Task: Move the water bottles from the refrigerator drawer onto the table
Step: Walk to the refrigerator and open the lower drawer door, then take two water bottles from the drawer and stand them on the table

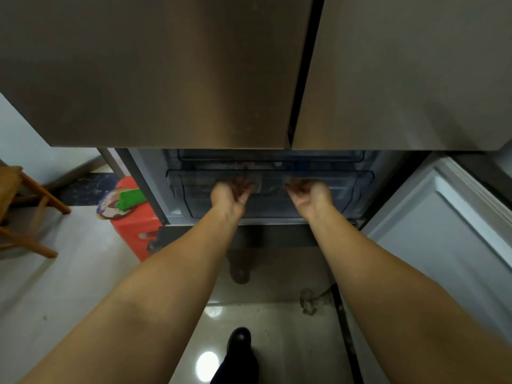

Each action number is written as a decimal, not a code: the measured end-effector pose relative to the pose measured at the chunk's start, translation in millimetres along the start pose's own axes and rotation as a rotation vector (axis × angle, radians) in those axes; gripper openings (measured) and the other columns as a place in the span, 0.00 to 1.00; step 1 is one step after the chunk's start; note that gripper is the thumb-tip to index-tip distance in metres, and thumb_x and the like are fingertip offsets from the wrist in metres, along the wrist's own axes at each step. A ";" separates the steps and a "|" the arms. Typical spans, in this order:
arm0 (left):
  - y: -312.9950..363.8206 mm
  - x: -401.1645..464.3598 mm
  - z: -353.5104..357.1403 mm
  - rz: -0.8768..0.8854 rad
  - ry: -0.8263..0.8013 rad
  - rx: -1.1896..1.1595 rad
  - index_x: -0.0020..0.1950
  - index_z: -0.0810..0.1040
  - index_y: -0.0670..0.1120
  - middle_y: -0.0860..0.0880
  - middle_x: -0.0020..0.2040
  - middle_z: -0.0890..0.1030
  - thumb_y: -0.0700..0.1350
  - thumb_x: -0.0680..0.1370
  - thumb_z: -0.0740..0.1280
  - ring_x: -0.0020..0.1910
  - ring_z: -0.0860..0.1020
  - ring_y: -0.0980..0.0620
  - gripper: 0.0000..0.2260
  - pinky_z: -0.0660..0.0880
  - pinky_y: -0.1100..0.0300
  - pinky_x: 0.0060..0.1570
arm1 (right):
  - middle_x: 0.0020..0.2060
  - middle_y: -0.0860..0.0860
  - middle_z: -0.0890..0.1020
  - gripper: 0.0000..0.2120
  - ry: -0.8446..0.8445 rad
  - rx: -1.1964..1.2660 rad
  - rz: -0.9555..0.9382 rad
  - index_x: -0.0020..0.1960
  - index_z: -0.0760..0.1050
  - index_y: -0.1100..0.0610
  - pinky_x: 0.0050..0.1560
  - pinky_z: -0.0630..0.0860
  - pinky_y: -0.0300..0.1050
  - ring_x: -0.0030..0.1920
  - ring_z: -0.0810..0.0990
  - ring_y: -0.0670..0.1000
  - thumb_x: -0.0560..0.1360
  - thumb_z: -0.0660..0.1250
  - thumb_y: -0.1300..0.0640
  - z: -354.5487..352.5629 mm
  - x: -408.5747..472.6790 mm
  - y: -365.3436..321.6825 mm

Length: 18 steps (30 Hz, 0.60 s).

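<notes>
A: Both hands were at the refrigerator drawer in the head view, the left hand and right hand apart, palms up, fingers hooked under its clear front lip.

B: And the water bottles?

A: Too blurred behind the plastic to make out. The table wasn't in view. By my judgement nothing had been moved; the drawer needed pulling out first.

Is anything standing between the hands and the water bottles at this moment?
Yes. The clear drawer front lies between both hands and its contents. The left hand and right hand hold its upper edge, palms up. No bottles can be made out through the blurred plastic, and no table is in view.
</notes>
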<state>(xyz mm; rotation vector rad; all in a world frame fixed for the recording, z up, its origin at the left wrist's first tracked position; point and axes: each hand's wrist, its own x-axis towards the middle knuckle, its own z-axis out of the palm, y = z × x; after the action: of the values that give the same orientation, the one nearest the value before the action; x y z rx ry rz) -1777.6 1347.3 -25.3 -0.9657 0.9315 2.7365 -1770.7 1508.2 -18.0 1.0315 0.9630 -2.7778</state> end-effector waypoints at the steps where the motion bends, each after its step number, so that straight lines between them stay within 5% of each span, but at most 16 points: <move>1: -2.4 -9.3 -0.6 0.005 0.011 0.008 0.60 0.72 0.35 0.40 0.42 0.74 0.37 0.82 0.50 0.43 0.76 0.44 0.14 0.70 0.44 0.66 | 0.39 0.59 0.75 0.15 -0.004 -0.019 0.001 0.44 0.71 0.63 0.70 0.67 0.57 0.50 0.79 0.59 0.80 0.48 0.69 -5.5 -9.1 -2.1; 4: -6.9 -21.8 -7.8 0.023 0.074 0.035 0.50 0.73 0.36 0.41 0.41 0.75 0.35 0.81 0.50 0.41 0.76 0.46 0.12 0.72 0.47 0.64 | 0.42 0.58 0.74 0.17 0.013 -0.025 0.019 0.62 0.69 0.64 0.70 0.68 0.56 0.63 0.75 0.60 0.80 0.47 0.71 -14.5 -17.1 4.8; 7: -16.2 -39.5 -18.7 0.027 0.115 0.054 0.54 0.73 0.37 0.41 0.42 0.76 0.35 0.80 0.51 0.42 0.78 0.45 0.11 0.77 0.50 0.55 | 0.37 0.56 0.73 0.13 0.031 -0.076 0.016 0.47 0.69 0.62 0.68 0.71 0.56 0.42 0.78 0.53 0.79 0.47 0.71 -25.7 -35.6 9.8; 11: -28.4 -74.3 -31.3 0.056 0.149 0.074 0.40 0.71 0.39 0.42 0.37 0.75 0.33 0.79 0.50 0.34 0.79 0.46 0.13 0.78 0.50 0.53 | 0.33 0.56 0.73 0.13 0.056 -0.119 0.005 0.42 0.67 0.60 0.65 0.73 0.57 0.35 0.75 0.51 0.79 0.47 0.70 -45.4 -55.5 18.9; 18: -43.8 -125.1 -52.9 0.052 0.180 0.026 0.49 0.71 0.37 0.43 0.36 0.73 0.35 0.81 0.50 0.34 0.75 0.48 0.10 0.78 0.51 0.53 | 0.34 0.55 0.73 0.14 0.045 -0.172 0.019 0.62 0.67 0.61 0.56 0.76 0.54 0.34 0.75 0.50 0.80 0.49 0.68 -73.5 -92.5 26.5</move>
<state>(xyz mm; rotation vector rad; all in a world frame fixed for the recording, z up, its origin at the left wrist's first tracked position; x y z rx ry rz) -1637.5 1365.8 -5.9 -1.2165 1.0308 2.7068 -1649.7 1511.1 -20.4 1.0752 1.1673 -2.6119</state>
